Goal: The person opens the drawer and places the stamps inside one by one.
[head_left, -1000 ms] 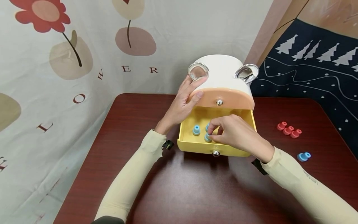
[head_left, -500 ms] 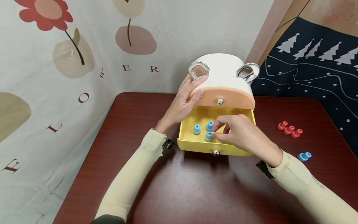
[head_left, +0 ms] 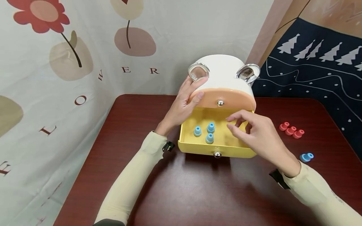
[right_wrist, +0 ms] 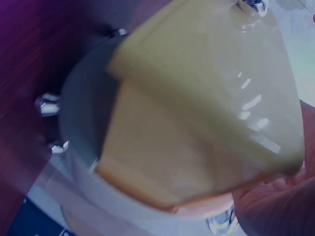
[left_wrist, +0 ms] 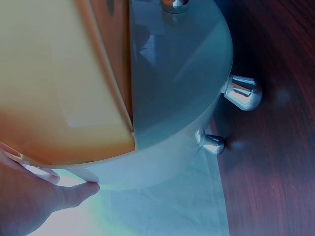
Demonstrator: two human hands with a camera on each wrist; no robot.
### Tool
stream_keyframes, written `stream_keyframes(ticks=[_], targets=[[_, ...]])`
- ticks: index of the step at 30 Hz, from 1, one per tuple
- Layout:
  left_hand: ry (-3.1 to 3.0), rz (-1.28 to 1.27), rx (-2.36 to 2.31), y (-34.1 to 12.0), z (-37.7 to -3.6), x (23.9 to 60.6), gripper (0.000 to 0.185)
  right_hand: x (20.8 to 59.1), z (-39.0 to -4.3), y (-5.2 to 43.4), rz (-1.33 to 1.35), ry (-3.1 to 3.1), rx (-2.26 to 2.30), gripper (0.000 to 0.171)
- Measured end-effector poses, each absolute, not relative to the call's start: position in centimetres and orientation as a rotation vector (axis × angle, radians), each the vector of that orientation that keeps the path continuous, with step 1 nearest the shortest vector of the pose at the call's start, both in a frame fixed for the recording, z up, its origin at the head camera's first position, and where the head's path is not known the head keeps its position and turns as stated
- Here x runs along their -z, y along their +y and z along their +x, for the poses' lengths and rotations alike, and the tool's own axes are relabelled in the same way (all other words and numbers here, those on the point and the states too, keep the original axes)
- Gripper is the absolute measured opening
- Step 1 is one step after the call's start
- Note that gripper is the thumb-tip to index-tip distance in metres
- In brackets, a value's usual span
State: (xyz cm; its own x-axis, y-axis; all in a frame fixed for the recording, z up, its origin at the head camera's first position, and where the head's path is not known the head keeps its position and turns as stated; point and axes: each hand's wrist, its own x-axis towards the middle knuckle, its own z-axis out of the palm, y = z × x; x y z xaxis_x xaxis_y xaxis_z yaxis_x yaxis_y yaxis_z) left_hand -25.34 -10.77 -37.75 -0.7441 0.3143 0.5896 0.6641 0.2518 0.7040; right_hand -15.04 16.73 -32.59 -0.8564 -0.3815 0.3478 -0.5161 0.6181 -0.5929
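Yellow drawer stands far out from the white cabinet, below the peach front, and it carries three blue pieces, upright and close together in its left half. The left hand rests against the cabinet's side with fingers extended, its thumb on the edge of the peach front; the right hand hovers over the drawer's right side, thumb and forefinger parted, and I see nothing between them. The right wrist view is blurred, so I cannot judge there whether this hand touches the drawer wall. In my judgement, the first danger is the blue pieces: they seem narrow at the top, so a low sweep of the fingers or a sudden jerk of the drawer could tip one against its neighbour. If the palm presses on the drawer's front while it stands so far out, the cabinet may tilt forward, above all if the left hand lets go. On the tabletop, at the right, another blue piece and three red pieces are near the right forearm; a careless elbow could knock them away.
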Motion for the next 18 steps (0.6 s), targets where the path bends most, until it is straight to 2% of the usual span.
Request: stream_keyframes(ticks=[12,18], targets=[[-2.169,-0.939,1.459,-10.8,-25.3,37.6,0.046,32.9,-13.7,21.3,0.591,-2.418,-1.160,0.038],[-2.187,-0.918,1.489,-10.8,-25.2,37.8,0.046,33.2,-12.9,23.1,0.469,-2.396,-1.198,0.036]])
